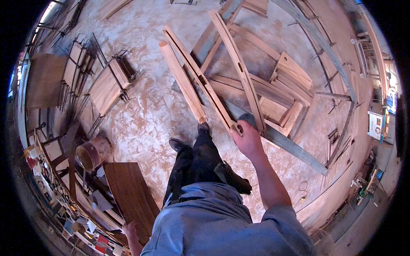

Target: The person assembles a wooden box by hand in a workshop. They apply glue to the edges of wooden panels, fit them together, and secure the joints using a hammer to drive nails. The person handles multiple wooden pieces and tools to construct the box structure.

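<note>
A person's left hand (pixel 130 230) reaches to the lower edge of a dark brown panel (pixel 130 192), though whether its fingers grip the wood cannot be told. At center, a pale post (pixel 183 82) lies just left of a slotted beam (pixel 198 76), whose near end the right hand (pixel 248 140) grasps, with a curved rail (pixel 245 81) farther right, above a long grey bar (pixel 294 150).

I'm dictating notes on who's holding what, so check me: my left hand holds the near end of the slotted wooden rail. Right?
No, wrong hand: the head view shows your right hand holding the near end of the slotted wooden rail. Your left hand is down by the dark brown board.
</note>
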`<state>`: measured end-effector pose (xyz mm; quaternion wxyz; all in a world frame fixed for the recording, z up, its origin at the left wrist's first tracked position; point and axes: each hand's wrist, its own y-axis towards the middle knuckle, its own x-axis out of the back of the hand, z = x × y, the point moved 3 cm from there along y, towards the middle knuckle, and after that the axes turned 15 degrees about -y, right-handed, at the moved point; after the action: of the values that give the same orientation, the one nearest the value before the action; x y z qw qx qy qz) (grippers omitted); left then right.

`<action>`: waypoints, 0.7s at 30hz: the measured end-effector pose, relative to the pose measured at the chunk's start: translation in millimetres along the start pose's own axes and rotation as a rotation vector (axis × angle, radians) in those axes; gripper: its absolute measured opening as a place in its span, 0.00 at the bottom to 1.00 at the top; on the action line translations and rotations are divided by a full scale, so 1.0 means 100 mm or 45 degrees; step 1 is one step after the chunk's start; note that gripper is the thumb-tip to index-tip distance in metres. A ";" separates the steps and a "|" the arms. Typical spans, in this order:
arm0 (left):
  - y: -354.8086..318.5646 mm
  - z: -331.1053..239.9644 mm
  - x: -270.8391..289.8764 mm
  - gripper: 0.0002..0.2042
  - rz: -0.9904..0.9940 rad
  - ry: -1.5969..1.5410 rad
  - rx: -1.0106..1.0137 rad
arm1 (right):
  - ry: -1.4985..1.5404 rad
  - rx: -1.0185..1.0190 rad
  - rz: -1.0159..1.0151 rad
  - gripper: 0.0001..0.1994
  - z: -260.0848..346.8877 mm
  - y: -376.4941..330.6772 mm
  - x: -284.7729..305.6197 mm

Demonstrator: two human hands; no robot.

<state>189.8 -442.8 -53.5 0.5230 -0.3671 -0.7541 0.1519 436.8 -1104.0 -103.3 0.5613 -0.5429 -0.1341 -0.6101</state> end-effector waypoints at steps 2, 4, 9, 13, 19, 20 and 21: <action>0.15 0.24 0.05 0.10 0.033 -0.147 0.018 | 0.005 0.016 0.053 0.23 -0.06 0.02 -0.02; 0.26 0.46 0.08 0.09 0.040 -0.297 0.092 | 0.062 0.028 0.094 0.24 -0.10 0.08 -0.07; -0.15 -0.07 -0.28 0.11 -0.041 0.037 0.156 | 0.232 0.058 0.145 0.25 -0.30 0.18 -0.31; -0.26 -0.16 -0.37 0.12 -0.058 -0.168 0.015 | 0.164 0.114 0.083 0.24 -0.17 0.12 -0.14; -0.39 -0.38 -0.46 0.14 -0.044 0.510 0.102 | 0.259 0.056 0.204 0.23 -0.11 0.11 -0.04; -0.39 -0.33 -0.45 0.15 -0.034 0.417 0.102 | 0.291 0.056 0.211 0.23 -0.12 0.11 -0.04; -0.37 -0.23 -0.43 0.15 -0.024 0.325 0.102 | 0.273 0.047 0.212 0.23 -0.12 0.11 -0.03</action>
<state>203.7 -502.0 -50.7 0.6303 -0.3551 -0.6782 0.1291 439.2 -1115.1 -115.5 0.6311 -0.4735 -0.0391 -0.6132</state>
